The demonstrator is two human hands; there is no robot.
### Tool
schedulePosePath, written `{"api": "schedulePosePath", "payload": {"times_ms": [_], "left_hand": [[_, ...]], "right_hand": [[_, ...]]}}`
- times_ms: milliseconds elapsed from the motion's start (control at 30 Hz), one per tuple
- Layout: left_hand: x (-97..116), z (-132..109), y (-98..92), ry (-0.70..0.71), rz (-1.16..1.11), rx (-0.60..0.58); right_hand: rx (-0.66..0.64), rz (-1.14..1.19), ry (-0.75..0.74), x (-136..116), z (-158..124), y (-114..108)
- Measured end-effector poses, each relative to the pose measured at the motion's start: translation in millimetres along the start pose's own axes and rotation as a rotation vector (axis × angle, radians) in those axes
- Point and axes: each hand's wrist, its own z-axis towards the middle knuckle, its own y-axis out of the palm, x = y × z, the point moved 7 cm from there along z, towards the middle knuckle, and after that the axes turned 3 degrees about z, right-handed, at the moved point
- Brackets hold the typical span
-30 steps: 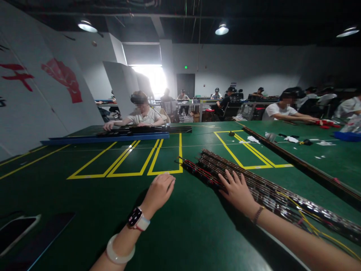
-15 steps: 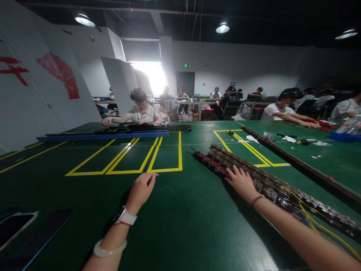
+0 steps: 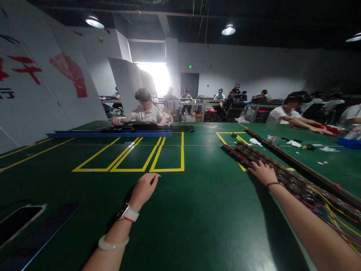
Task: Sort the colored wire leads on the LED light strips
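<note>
My right hand (image 3: 263,172) lies on the near edge of a bundle of long, thin, dark strips (image 3: 282,171) with shiny spots. Its fingers are stretched out over the strips, not wrapped round them. Red and black pieces (image 3: 237,155) run along the bundle's left side, beside my fingertips. Yellow and red wires (image 3: 328,209) trail from its near end, partly behind my forearm. My left hand (image 3: 145,190) hovers at or rests on the green table (image 3: 180,218), holding nothing, thumb apart from the fingers.
Yellow tape outlines (image 3: 166,170) mark the table ahead. A long dark bar (image 3: 284,156) lies beyond the bundle; a blue channel (image 3: 109,134) lies at the far side, before a seated person (image 3: 146,109). Phone-like dark slabs (image 3: 47,233) lie at left. Paper scraps (image 3: 295,143) lie at right.
The bundle of strips has slid to the right across the table together with my right hand. My left hand has stayed nearly in place. The view has turned slightly left.
</note>
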Motion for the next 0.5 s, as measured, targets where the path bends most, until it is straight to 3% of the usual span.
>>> {"api": "schedulePosePath", "payload": {"times_ms": [200, 500], "left_hand": [[-3, 0, 1.6, -0.002, 0.009, -0.001], [5, 0, 6.3, 0.031, 0.022, -0.011]], "right_hand": [[0.056, 0.046, 0.016, 10, -5, 2], [0.085, 0.034, 0.07, 20, -32, -14]]}}
